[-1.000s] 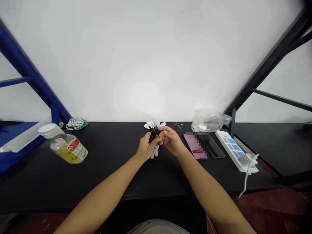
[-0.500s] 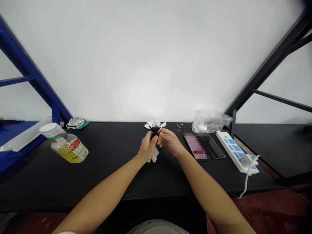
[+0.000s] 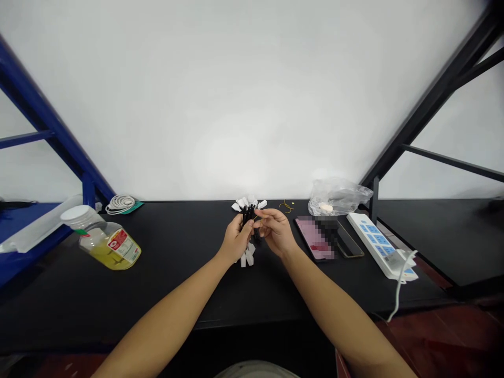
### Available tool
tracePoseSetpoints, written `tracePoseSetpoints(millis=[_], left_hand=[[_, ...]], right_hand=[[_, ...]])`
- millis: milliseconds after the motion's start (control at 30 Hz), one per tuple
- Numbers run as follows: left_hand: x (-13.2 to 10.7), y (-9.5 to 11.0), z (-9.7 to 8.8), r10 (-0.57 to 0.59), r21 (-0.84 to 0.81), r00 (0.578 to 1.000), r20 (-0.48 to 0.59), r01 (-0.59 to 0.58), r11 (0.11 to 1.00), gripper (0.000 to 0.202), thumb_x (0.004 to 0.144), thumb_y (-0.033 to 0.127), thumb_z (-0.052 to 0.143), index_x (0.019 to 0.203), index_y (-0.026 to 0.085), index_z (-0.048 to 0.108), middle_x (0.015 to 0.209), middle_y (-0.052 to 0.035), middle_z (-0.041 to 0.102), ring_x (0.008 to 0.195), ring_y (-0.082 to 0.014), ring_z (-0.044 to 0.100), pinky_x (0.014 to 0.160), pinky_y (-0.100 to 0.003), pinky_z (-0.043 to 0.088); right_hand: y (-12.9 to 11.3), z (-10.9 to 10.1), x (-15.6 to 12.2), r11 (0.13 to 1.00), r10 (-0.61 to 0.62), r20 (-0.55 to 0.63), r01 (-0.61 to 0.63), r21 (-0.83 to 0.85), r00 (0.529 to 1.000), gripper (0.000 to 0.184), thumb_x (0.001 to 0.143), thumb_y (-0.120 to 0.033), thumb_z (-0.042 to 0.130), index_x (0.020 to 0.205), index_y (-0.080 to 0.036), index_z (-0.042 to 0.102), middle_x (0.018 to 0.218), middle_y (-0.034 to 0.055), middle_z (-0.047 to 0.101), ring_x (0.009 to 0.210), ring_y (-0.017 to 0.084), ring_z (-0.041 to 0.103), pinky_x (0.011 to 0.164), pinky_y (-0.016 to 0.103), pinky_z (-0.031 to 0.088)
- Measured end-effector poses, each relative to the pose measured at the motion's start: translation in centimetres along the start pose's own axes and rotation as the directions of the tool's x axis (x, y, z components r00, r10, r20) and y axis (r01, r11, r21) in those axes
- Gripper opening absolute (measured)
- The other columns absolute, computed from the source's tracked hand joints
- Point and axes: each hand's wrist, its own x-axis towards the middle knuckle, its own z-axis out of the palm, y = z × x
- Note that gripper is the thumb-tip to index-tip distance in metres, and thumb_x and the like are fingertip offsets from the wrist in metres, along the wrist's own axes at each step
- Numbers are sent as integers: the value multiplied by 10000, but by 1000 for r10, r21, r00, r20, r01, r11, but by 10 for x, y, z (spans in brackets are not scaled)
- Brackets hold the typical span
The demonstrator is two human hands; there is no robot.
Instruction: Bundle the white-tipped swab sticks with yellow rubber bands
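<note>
My left hand point(image 3: 235, 240) is wrapped round a bundle of short black cables with white plugs point(image 3: 248, 206) at both ends, held upright above the black table point(image 3: 177, 273). White plugs fan out above my fingers and a few stick out below my palm. My right hand point(image 3: 275, 228) meets the bundle from the right, fingertips pinched against its upper part just under the top plugs.
A tipped plastic jar of yellow liquid point(image 3: 103, 240) lies at the left, with a coiled white cable point(image 3: 120, 203) behind it. To the right lie a phone point(image 3: 315, 239), a clear plastic bag point(image 3: 337, 195), a thin yellow wire point(image 3: 287, 205) and a white power strip point(image 3: 381, 244).
Both hands have kept hold of the bundle and shifted slightly. The bundle has been turned more upright, with the lower plugs now hanging a little lower.
</note>
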Motion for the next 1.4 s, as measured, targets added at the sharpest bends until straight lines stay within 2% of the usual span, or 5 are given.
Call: tracePoseSetpoints(millis=[233,633,967,1233,1400], left_hand=[[-5,0,-1,47,131,997,59,-54,990,369,952,522,517,813,180,517,640,43,532,497,-76,461,498,-213,373],[-6,14,-1,135,336,955,265,-223,915,424,981,538,448,806,182,596,626,24,509,536,-110,447,525,-246,308],[-6,13,0,160,356,944,290,-261,897,332,985,448,480,951,178,671,751,-19,647,638,-145,573,609,-265,411],[1,12,-6,84,316,978,189,-141,938,236,903,279,561,1043,177,721,848,-52,733,732,-174,671,647,-272,501],[0,9,0,84,279,994,75,-101,955,237,887,351,609,1015,173,697,979,-68,738,862,-188,688,746,-284,521]], right_hand=[[10,-3,9,997,-75,-149,72,-26,986,364,676,-346,874,988,-213,741,1047,74,780,593,117,680,447,198,491],[-5,1,-1,849,-278,186,332,-411,942,877,632,-502,897,1387,-246,533,1121,109,762,1139,284,631,995,463,487],[-6,1,-3,817,-258,187,318,-482,948,895,718,-572,811,1465,-252,435,1120,106,757,1071,267,665,938,451,536],[-13,0,-4,614,-89,183,199,-764,979,752,737,-341,823,1413,-255,504,1044,68,764,955,236,708,846,385,552],[-22,-3,-3,484,-46,155,158,-861,987,836,794,-371,769,1516,-204,383,681,-38,657,615,146,604,582,254,456]])
